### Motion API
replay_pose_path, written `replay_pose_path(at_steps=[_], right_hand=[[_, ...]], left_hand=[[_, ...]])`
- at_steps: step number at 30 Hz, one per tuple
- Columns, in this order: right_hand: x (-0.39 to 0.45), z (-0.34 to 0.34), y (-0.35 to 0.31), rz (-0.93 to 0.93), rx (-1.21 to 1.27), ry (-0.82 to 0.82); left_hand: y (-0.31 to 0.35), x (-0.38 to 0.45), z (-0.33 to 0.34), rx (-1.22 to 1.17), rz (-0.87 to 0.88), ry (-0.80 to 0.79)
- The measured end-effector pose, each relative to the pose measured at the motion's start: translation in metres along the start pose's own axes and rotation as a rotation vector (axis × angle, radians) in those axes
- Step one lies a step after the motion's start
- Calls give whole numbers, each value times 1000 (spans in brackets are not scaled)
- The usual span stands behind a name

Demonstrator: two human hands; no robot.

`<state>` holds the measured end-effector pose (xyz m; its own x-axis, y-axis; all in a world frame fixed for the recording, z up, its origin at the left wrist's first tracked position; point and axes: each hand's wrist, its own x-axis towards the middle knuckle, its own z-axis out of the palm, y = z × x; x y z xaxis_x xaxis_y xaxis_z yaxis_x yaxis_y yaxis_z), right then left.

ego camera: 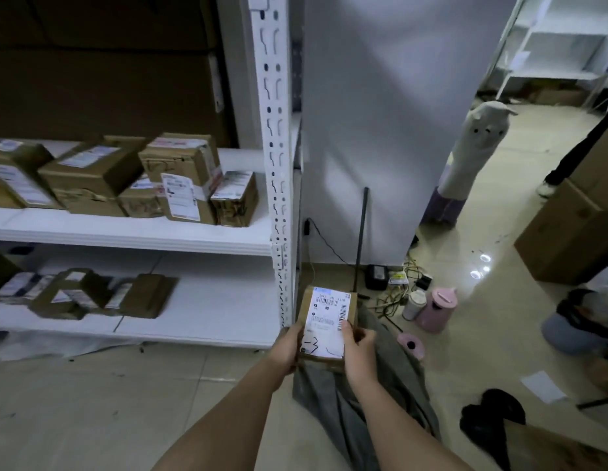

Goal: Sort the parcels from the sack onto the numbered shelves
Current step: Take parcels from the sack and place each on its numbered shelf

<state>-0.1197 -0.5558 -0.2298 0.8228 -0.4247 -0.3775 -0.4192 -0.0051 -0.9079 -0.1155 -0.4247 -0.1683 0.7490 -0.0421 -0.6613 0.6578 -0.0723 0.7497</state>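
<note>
Holding parcel (328, 326) label-up right of shelf post (279, 164), left hand (289, 348) and right hand (358, 351) both curled around it, likely reading handwritten number.

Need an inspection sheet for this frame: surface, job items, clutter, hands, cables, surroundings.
Surface: beige tiled floor.
Job's things: small brown cardboard parcel with white label, handwritten "3"; labelled cardboard boxes on the white metal shelf unit.
Clutter: pink jug, white bottle, grey cloth.
Hands: left hand and right hand both grip the parcel.
Cables: tangled leads and black adapter by the wall.
Surroundings: grey wall panel, large cardboard box.
</note>
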Motion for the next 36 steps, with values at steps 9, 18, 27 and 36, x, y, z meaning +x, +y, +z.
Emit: replay_pose_path(at_steps=[9, 18, 27, 36], right_hand=[[-47, 125, -8, -31, -115, -50], [-107, 306, -14, -29, -177, -105], [-98, 423, -10, 62, -225, -158], [-38, 527, 12, 83, -270, -203]], left_hand=[[-15, 16, -147, 33, 19, 37], [-14, 31, -339, 106, 3, 74], [-4, 82, -447, 175, -41, 83], [16, 162, -510, 129, -84, 105]])
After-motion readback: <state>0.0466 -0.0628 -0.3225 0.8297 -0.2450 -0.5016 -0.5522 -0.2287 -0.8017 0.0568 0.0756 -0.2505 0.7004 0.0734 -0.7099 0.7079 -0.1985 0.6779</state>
